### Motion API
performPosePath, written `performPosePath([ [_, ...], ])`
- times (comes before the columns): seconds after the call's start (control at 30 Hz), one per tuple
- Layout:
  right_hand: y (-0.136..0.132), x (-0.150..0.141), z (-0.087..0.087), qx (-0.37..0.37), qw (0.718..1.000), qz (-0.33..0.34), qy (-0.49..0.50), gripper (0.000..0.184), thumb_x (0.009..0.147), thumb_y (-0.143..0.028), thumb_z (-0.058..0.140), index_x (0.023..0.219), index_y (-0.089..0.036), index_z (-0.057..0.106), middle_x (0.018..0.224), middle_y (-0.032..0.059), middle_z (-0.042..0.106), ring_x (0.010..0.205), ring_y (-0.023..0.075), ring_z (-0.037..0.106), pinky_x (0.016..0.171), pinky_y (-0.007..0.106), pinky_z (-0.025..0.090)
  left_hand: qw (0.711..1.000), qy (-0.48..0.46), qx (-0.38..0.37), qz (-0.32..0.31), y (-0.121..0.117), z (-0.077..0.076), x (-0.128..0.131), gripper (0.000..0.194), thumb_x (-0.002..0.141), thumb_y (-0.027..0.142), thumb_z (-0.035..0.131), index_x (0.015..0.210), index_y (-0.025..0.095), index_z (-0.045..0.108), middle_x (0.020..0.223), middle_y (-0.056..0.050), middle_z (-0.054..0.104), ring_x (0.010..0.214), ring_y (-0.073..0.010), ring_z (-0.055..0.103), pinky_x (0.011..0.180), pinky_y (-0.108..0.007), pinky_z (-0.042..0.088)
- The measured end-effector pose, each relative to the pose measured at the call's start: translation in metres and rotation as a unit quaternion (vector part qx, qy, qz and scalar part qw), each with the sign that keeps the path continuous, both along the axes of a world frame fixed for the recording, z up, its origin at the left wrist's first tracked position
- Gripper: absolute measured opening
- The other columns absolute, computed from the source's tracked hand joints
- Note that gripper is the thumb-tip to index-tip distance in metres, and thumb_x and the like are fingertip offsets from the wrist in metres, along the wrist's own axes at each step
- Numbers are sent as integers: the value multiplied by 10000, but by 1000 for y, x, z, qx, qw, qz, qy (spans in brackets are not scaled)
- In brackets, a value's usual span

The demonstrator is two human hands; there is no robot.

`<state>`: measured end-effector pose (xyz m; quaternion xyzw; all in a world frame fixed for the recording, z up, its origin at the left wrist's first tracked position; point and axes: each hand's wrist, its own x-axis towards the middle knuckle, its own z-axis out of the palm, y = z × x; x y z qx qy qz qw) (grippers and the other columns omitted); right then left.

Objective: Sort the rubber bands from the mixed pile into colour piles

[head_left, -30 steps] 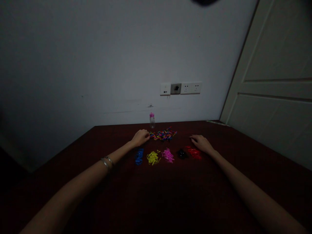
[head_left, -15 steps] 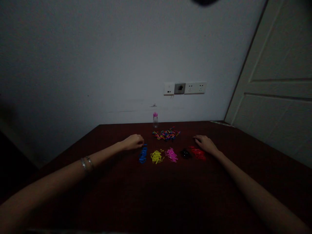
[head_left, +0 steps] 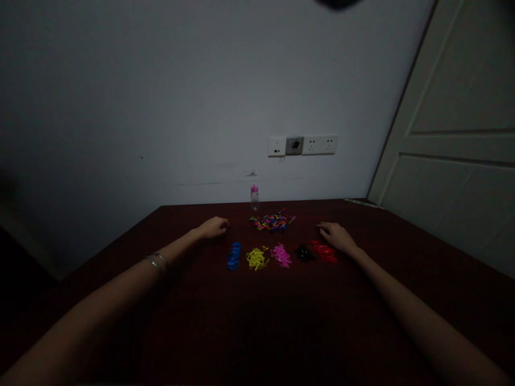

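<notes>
Here your left hand [head_left: 215,227] is hanging just beyond the blue pile [head_left: 234,256], a little to its left, and the fingers are curling in toward the palm. Whether they're gripping anything, I can't tell; the fingertips are hiding from this angle and the light is running low. Two bracelets [head_left: 156,261] are circling that wrist.

Over on the other side, your right hand [head_left: 335,236] is lying palm down by the red pile [head_left: 324,251], fingers loosely stretching out toward the left, and nothing is showing in its hold.

Between the two, the mixed pile [head_left: 273,221] is sprawling in many colours, farther back on the dark table [head_left: 273,321], well apart from both hands. Nearer you, a row is running from left to right: blue first, then the yellow pile [head_left: 256,259] with one strand straying at its upper right, the pink pile [head_left: 281,255], the black pile [head_left: 304,253], and red closing the line, almost meeting black. Behind the mixed pile, toward its left end, the clear bottle [head_left: 255,199] is standing upright near the wall [head_left: 181,96], wearing a pink cap.
</notes>
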<state>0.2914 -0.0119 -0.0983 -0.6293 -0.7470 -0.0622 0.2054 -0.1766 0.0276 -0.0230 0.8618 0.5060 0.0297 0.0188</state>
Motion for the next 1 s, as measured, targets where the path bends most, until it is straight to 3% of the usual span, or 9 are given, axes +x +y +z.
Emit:
performPosePath([
  [0.2,-1,-1,2,-5,1000,1,7,379,841,-316,386,1111,-205,628,1188,72,597,1087,221,539,919,357,417,982,-89,45,161,28,-30,-11,279,771,184,452,999,168,611,1060,-71,635,988,-173,572,837,-234,418],
  [0.37,2,1,1,-9,1000,5,-1,381,840,-304,386,1122,-204,621,1201,64,591,1105,199,529,942,332,399,964,-111,77,230,28,-48,-5,225,797,218,427,959,182,580,1012,-66,647,946,-176,586,807,-256,424],
  [1.0,2,3,-1,-15,1000,14,-4,397,850,-289,370,1149,-177,606,1229,85,568,1136,210,511,964,343,389,966,-45,137,216,12,-48,4,205,827,196,411,964,163,560,1008,-93,629,964,-200,565,826,-279,405],
])
